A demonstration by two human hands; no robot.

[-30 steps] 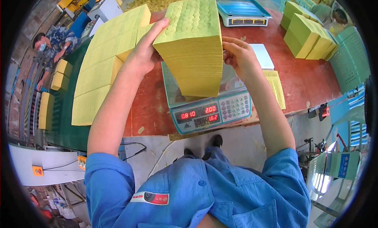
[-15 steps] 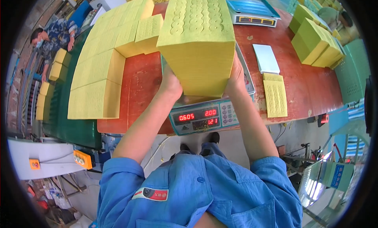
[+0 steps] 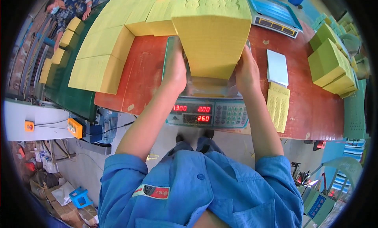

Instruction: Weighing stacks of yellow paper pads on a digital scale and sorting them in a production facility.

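At the upper left of the frame, another person [image 3: 70, 7] in dark patterned clothing sits beside a green conveyor surface [image 3: 75, 100] carrying small yellow blocks [image 3: 65, 39]. To its right, on the red table [image 3: 141, 74], low stacks of yellow paper sheets [image 3: 106, 58] lie side by side, touching one another.

Centre frame: the left hand [image 3: 175, 68] presses flat against the left side of a tall stack of yellow embossed paper [image 3: 212, 31], fingers together and pointing away from the camera; the fingertips are hidden behind the stack. The stack is over the steel pan of the electronic weighing scale [image 3: 206, 109], lower edge just above or touching the pan — which of the two cannot be told. The scale's red digit display is lit, facing the person at lower centre.

The right hand [image 3: 246, 68] presses the stack's right side, fingers closed together, tips hidden likewise.

Right of centre, a white sheet pile [image 3: 277, 66] and a thin yellow sheet bundle [image 3: 278, 107] lie on the table — near each other. Upper right: a second scale [image 3: 273, 15] and green-yellow paper stacks [image 3: 332, 62].
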